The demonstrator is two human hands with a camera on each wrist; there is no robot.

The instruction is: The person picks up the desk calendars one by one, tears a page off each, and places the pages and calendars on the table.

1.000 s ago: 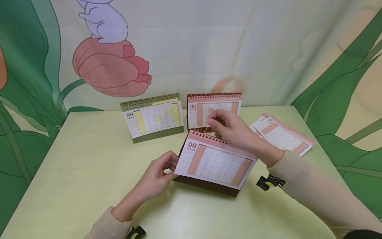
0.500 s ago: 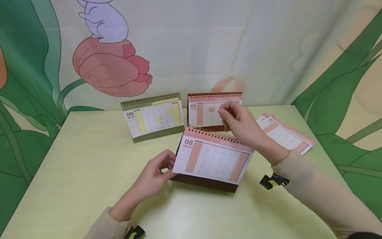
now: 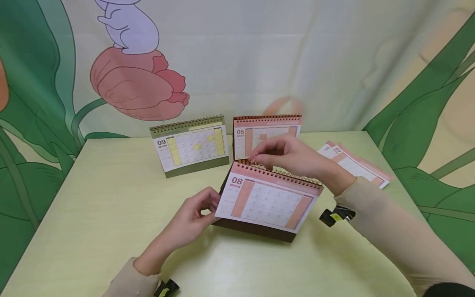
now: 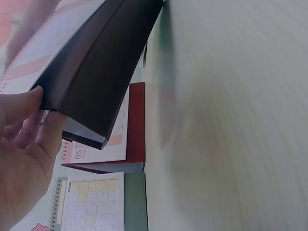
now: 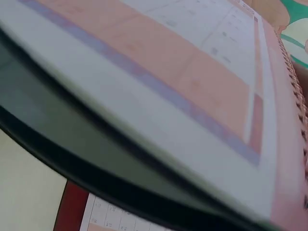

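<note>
A pink desk calendar (image 3: 271, 202) showing 08, with a dark brown stand base (image 4: 101, 67), is tilted above the table in the middle of the head view. My left hand (image 3: 194, 216) grips its lower left corner, thumb on the front side and fingers underneath, as the left wrist view also shows. Over the left part of its wire coil (image 3: 297, 178), my right hand (image 3: 293, 159) pinches a small pinkish scrap (image 3: 254, 160) between thumb and index finger. The right wrist view shows the calendar's page (image 5: 183, 72) close up, without the hand.
Behind stand a green calendar (image 3: 193, 146) showing 09 and a pink calendar (image 3: 240, 142) showing 05, partly hidden by the right hand. Loose calendar pages (image 3: 356, 167) lie at the right on the pale table (image 3: 111, 206). A printed curtain (image 3: 230, 62) hangs behind.
My right hand rises up and right off the coil, then comes back down to its left part. The left hand keeps its grip while the calendar shifts slightly.
</note>
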